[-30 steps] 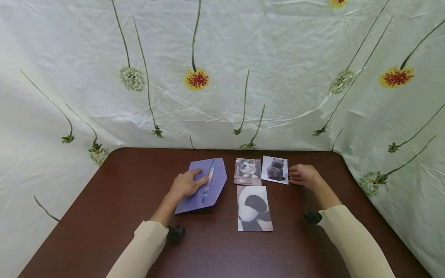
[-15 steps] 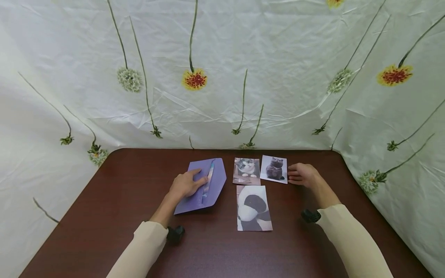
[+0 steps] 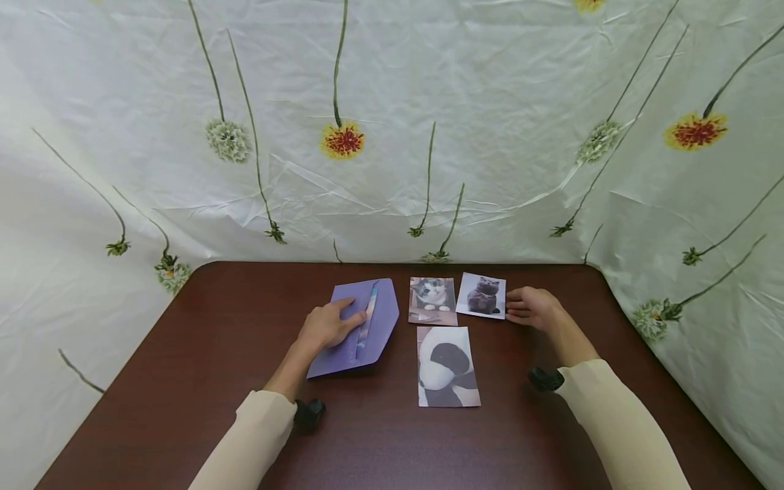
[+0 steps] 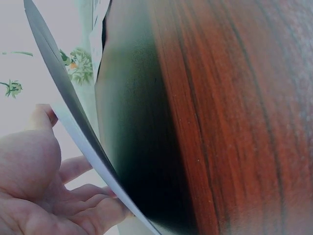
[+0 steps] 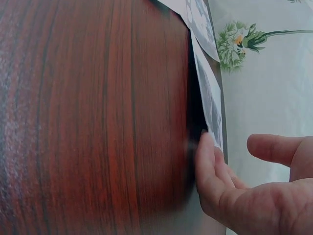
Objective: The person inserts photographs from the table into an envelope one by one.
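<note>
In the head view my left hand [image 3: 327, 327] rests on a purple envelope [image 3: 384, 316], its thumb and forefinger spread near a strip of blue-and-white paper [image 3: 368, 314] showing in the opening. The left wrist view has the envelope [image 4: 78, 107] edge-on, tilted, with my left hand [image 4: 54, 186] against it. At the right, the fingers of my right hand [image 3: 533, 307] touch the edge of a grey cat photo [image 3: 483, 296], thumb raised away from it. Left of that photo lies a grey-and-white cat photo [image 3: 432, 299]. A black-and-white photo [image 3: 448, 367], perhaps a panda, lies nearer me.
Everything lies on a dark red-brown wooden table [image 3: 392, 442] with rounded far corners. A white cloth [image 3: 392, 190] printed with flowers hangs behind and at both sides. Each wrist bears a small black camera, with cream sleeves behind.
Under my right fingers the grey cat photo has slid slightly left and turned a little. The cat photo beside it has also shifted left. My left hand and the envelope hold their place.
</note>
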Tool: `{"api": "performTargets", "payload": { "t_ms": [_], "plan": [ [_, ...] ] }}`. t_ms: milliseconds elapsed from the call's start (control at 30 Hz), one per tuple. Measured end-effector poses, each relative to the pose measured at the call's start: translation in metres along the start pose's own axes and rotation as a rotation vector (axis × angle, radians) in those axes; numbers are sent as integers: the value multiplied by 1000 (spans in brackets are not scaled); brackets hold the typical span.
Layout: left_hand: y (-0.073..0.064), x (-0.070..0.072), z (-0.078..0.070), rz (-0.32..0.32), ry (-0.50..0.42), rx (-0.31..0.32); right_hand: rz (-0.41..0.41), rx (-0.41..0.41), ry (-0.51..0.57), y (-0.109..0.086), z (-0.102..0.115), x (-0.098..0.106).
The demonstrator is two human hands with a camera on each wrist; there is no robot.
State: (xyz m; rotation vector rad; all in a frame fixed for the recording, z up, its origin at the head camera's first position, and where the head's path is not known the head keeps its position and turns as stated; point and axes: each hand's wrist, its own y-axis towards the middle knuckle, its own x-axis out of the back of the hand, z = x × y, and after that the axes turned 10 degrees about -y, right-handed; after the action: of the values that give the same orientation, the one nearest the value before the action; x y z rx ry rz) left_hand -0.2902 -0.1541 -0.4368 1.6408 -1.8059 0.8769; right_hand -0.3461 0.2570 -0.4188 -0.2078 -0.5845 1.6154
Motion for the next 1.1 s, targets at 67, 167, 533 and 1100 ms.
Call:
{"api": "performTargets", "payload": {
  "t_ms": [67,167,533,1100],
  "plan": [
    [-1,0,-1,0,0,0,7,1,24,0,0,1],
    [-2,1,-2,0,-1,2,13,0,49,2,0,1],
    [-3,2,-3,-6,6,-1,7,-19,-52,13,-2,-1],
    [-4,1,-2,-10,0,11,-156,52,-136,19,4,-12]
  ]
}}
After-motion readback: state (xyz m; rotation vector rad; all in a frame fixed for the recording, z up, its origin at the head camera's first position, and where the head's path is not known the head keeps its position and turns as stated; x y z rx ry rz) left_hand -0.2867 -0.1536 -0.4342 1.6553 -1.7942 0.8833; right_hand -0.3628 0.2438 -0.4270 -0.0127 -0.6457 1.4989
